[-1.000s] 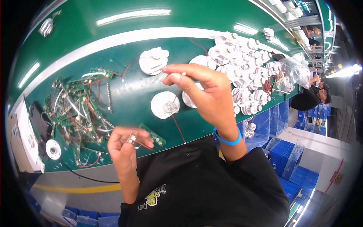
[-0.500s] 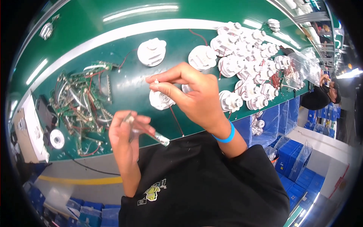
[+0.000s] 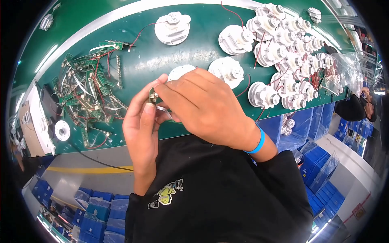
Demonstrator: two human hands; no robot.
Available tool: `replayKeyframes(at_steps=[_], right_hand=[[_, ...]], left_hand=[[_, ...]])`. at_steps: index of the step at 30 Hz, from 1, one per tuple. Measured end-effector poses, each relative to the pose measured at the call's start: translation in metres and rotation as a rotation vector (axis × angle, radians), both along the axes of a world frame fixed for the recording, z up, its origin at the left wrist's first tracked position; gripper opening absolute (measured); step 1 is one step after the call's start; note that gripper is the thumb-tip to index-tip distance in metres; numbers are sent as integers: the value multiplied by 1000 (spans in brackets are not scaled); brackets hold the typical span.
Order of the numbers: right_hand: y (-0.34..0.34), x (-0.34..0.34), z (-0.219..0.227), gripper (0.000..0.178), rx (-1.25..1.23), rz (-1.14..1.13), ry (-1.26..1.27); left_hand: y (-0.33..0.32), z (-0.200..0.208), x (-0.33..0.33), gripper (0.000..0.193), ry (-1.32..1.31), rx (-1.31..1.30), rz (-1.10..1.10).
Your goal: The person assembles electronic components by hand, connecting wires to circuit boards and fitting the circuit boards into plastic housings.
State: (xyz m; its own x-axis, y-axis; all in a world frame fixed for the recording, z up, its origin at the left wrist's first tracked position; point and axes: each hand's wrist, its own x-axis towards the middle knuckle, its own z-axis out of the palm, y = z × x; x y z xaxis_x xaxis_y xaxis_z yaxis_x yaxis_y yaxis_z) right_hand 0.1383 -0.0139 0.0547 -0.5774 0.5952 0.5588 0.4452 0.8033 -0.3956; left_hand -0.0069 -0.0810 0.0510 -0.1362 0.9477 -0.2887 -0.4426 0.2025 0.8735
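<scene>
In front of my chest, my two hands meet over the near edge of the green bench. My left hand is closed around a small circuit board, thumb and fingers pinching its upper end. The fingertips of my right hand press together against that same end; whatever they pinch is hidden behind them. A white ribbon-like strip shows just below the board, between the hands. Partly covered by my right hand, a white round housing lies on the bench. Another white housing with a red wire is beside it.
A tangled heap of circuit boards with red wires lies at left, near a white disc. Many white housings crowd the right side. Clear plastic bags lie beyond. Blue crates stand below, and another person is at far right.
My right hand has moved down and left to meet the board. My left hand has raised and turned the board toward it. The whole view has shifted slightly.
</scene>
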Motion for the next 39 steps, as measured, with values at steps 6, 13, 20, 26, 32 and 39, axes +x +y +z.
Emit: replayKeyframes(at_steps=[6, 13, 20, 26, 32, 39], right_hand=[[-2, 1, 6, 34, -123, -11, 2], [6, 2, 0, 21, -163, 20, 75], [6, 4, -5, 21, 50, 48, -116], [0, 1, -8, 27, 88, 25, -78], [-2, -8, -11, 30, 75, -59, 9], [-61, 41, -8, 39, -222, -367, 155]], left_hand=[[1, 0, 8, 42, 27, -9, 66], [1, -2, 11, 46, 109, 39, 60], [-1, -2, 11, 45, 238, 23, 33], [-6, 2, 14, 44, 282, 55, 29], [-4, -6, 12, 45, 223, 52, 23], [10, -2, 6, 53, 255, -40, 60]])
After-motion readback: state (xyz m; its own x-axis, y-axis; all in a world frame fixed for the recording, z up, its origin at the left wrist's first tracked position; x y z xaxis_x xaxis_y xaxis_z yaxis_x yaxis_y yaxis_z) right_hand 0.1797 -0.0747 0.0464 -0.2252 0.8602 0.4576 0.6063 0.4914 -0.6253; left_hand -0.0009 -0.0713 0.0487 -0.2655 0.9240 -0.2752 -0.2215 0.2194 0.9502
